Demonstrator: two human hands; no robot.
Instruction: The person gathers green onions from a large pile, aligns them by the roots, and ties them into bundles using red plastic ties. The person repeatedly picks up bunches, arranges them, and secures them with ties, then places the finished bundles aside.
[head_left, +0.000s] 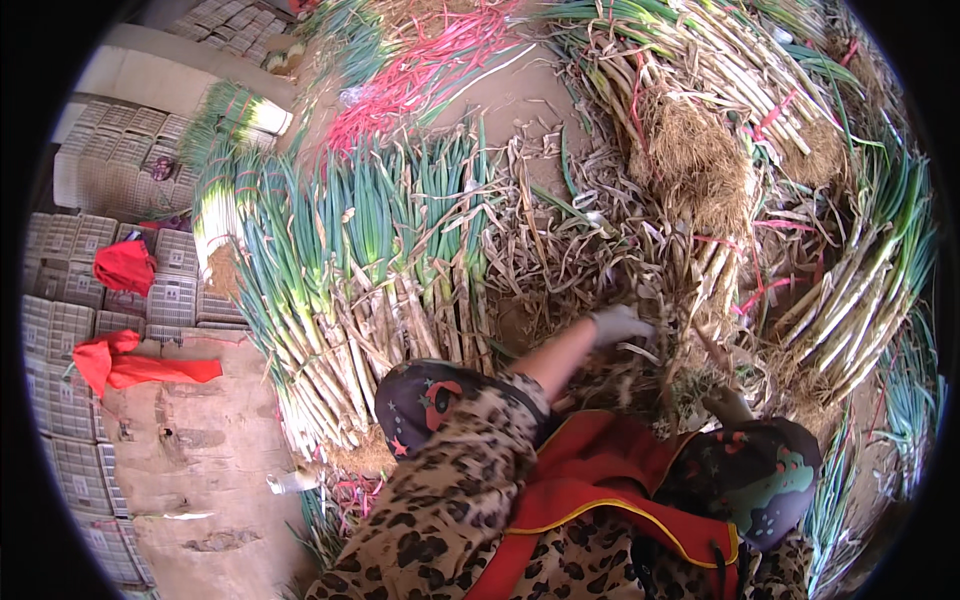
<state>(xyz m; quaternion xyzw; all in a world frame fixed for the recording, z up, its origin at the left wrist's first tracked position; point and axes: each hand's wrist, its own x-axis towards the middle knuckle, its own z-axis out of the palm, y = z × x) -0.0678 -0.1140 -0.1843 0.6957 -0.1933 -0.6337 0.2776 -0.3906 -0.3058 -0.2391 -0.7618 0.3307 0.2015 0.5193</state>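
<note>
My left hand (624, 327), in a pale glove, reaches over a heap of dry leaves and peelings (555, 255). It is blurred beside upright brownish stalks (679, 352), and its grip is unclear. Lower and to the right, my right hand (727, 407) is close to the lower part of those stalks; dark patterned cloth (772, 472) partly covers it. Whether its fingers close on anything is hidden. Just beyond stands a bundle of long green onions with a shaggy root mass (694, 150). A row of green onions (375, 300) leans to my left.
Red and pink ties (427, 67) lie on the earth floor at the far side. More green onions (862, 292) flank the right. Stacked plastic crates (67, 330), red cloth (142, 364) and a worn wooden board (202, 442) are on the left, near tied onion bundles (217, 217).
</note>
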